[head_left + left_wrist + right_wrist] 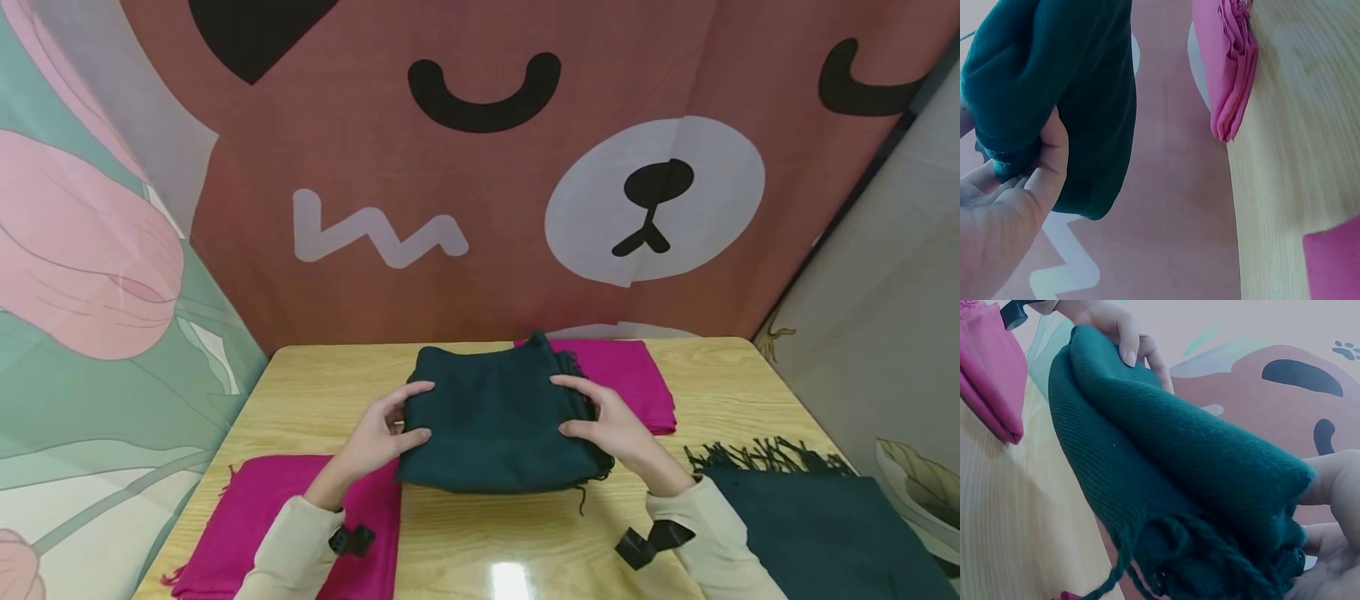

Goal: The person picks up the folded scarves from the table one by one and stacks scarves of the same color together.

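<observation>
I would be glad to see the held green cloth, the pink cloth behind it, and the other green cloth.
Held green cloth (pixel 491 421): head view, middle of its broad face.
Pink cloth behind it (pixel 632 382): head view, its uncovered part.
Other green cloth (pixel 828 533): head view, below its fringe.

Both forearms (pixel 291 542) reach forward, left fingers (pixel 412 390) and right fingers (pixel 577 384) pinching.

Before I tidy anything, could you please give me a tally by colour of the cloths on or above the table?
Pink: 2 (left cloth, back cloth)
Dark green: 2 (held cloth, right cloth)
Total: 4 cloths
</observation>
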Demonstrator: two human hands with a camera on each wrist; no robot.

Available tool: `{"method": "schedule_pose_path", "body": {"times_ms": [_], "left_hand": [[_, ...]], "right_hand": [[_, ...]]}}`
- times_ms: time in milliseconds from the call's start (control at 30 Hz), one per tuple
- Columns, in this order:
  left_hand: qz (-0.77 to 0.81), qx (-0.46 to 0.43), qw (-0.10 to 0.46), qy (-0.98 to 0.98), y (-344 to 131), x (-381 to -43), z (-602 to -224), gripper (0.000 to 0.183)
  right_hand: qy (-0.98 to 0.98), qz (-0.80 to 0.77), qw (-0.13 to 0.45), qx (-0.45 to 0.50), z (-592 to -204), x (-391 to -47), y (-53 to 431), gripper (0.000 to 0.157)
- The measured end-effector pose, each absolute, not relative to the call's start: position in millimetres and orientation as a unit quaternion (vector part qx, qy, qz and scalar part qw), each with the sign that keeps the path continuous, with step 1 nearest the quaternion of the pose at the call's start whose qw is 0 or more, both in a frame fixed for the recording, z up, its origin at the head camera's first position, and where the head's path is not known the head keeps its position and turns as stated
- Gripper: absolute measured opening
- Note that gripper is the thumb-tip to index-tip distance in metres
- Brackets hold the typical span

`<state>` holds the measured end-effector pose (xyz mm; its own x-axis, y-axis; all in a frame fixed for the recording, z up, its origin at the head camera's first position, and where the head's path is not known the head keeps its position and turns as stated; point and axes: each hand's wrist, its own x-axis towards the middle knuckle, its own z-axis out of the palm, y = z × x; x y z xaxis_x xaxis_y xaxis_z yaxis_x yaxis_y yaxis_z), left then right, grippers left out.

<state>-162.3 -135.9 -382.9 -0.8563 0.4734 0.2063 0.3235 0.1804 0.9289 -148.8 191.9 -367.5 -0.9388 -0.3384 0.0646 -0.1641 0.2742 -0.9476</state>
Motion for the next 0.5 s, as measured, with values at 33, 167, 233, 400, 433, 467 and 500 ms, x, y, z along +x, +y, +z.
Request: {"method": "schedule_pose_path", "body": {"times_ms": [33,167,233,400,433,467,500], "left_hand": [[0.587,0.263,0.066,0.763,-134.8,-161.4,-383.0,0.058],[0.591,0.271,0.071,0.757,-131.2,-157.9,-384.4,0.058],[0.593,0.276,0.075,0.753,-129.2,-156.8,-386.0,0.057],[0.597,0.282,0.085,0.746,-125.2,-153.7,-389.9,0.055],[0.597,0.283,0.087,0.745,-124.7,-153.0,-390.5,0.055],[0.598,0.284,0.089,0.744,-124.1,-152.4,-391.3,0.055],[0.599,0.285,0.091,0.743,-123.4,-151.9,-392.2,0.055]], "right_hand": [[0.796,-0.580,0.074,-0.160,-367.4,-147.6,193.2,0.058],[0.794,-0.581,0.078,-0.162,-367.2,-141.4,199.4,0.058],[0.797,-0.577,0.076,-0.160,-367.3,-137.9,202.2,0.058],[0.805,-0.567,0.067,-0.161,-366.9,-129.6,206.9,0.058],[0.807,-0.565,0.064,-0.162,-366.8,-128.0,207.7,0.057],[0.807,-0.564,0.063,-0.163,-366.8,-126.7,208.6,0.057],[0.807,-0.564,0.061,-0.164,-367.0,-125.5,209.5,0.057]]}}
